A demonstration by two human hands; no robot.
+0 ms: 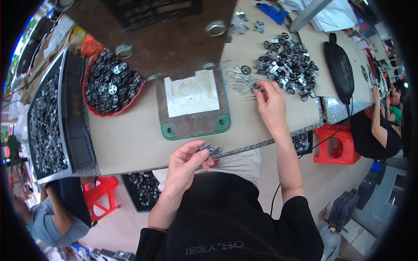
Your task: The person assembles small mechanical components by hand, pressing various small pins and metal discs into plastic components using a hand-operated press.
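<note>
My left hand is closed on a small grey-and-black plastic part, held just off the table's front edge. To the right, the fingertips of my right hand pinch a small dark piece, partly hidden by the fingers; its kind does not show. Under and beside those fingers lie loose thin metal pins, with one black wheel among them. Behind the right hand is a heap of grey parts fitted with black wheels. Between my hands stands a press base with a pale metal plate.
A brown press body overhangs the table's middle. At left are a red basket full of black wheels and a grey bin of small parts. A black pouch lies at right. Co-workers sit at both sides near red stools.
</note>
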